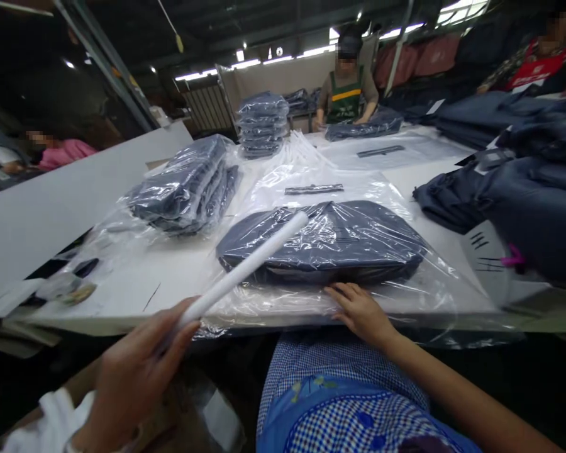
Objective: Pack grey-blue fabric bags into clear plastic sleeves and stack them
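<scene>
In the head view my left hand (139, 365) is wrapped round one end of a white rod (248, 267), possibly a tube, which slants up to the right over the table. Beyond it lies a folded dark navy garment or bag (330, 242) inside a clear plastic bag (434, 277). The rod's far end overlaps the navy bundle in view; whether they touch I cannot tell. My right hand (361, 313), fingers spread, rests on the clear plastic at the near edge of the bundle. Nothing shows in its grip.
Plastic-wrapped bundles (183, 185) are piled at the left, with a taller stack (263, 123) behind. Loose navy items (523, 195) cover the table's right side. Across the white table (170, 270) a person (346, 88) in a green apron handles a wrapped bundle; other people work at the sides.
</scene>
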Tool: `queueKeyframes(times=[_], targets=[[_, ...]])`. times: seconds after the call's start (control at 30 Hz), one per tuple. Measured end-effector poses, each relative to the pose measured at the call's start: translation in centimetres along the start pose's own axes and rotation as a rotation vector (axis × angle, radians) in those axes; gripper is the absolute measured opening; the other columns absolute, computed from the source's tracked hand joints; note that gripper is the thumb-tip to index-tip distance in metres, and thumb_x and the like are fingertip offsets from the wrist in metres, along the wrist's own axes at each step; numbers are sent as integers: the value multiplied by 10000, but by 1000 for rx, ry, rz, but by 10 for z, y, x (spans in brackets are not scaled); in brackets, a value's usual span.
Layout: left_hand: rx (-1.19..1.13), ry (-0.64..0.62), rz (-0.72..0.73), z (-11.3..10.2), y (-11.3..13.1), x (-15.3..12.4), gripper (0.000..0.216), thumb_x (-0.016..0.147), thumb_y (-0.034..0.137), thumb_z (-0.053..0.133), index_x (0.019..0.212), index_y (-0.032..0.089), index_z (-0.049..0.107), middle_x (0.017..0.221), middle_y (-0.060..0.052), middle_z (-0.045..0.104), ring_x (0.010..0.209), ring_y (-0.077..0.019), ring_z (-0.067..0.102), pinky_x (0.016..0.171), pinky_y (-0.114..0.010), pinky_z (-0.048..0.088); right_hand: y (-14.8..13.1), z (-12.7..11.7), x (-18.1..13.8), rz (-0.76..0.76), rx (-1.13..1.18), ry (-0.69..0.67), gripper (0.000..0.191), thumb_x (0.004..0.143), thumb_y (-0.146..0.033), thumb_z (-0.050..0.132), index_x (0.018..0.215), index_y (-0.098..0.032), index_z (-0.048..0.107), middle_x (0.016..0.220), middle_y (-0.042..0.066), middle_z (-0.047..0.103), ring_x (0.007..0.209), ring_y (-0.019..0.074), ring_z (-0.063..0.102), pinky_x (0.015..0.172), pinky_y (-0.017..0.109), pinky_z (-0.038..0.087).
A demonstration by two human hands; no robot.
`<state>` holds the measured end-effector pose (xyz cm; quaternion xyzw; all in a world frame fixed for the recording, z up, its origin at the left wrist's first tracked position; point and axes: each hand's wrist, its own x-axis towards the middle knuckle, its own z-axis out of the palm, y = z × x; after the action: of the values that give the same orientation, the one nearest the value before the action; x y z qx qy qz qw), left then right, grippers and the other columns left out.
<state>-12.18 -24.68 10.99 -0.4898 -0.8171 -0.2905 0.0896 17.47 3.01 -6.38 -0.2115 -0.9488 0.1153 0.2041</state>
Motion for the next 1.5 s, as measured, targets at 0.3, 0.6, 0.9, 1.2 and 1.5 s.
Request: queueKeyframes(times=[0.3,0.6,0.9,1.2,1.5], targets=[[-379,-726,115,81,55,-10,455,916,458,502,1353,331,519,1291,-15,640,1123,-215,632,1020,-341,487,9,-24,16,50,243,-48,191,916,-286,569,971,-255,749,937,37,735,882,205,673,806,306,501],[-334,-1085,218,95,69,-16,395,922,503,477,1283,376,577,1199,11,684,1063,-198,638,973,-299,474,5,-49,41,-71,199,-65,321,883,-323,629,1196,-262,666,1142,66,691,1034,224,630,888,341,488],[-348,-1016,227,110,66,-16,406,917,504,488,1276,344,589,1256,-8,661,1121,-208,622,1006,-337,468,26,1,37,-11,-30,-99,228,933,-259,544,1110,-247,689,966,31,713,840,169,656,722,260,461],[-308,-989,241,120,64,-17,430,914,519,482,1267,305,598,1250,-30,664,1123,-226,626,1020,-384,476,20,2,42,-174,-195,61,402,928,-289,564,1316,-186,570,1249,120,625,1048,250,576,836,346,454],[-318,-959,244,124,63,-14,384,917,509,480,1249,358,600,1225,17,677,1091,-205,642,1006,-350,491,23,-10,53,-176,3,38,233,902,-133,521,997,-215,717,916,24,700,771,139,627,694,227,453]])
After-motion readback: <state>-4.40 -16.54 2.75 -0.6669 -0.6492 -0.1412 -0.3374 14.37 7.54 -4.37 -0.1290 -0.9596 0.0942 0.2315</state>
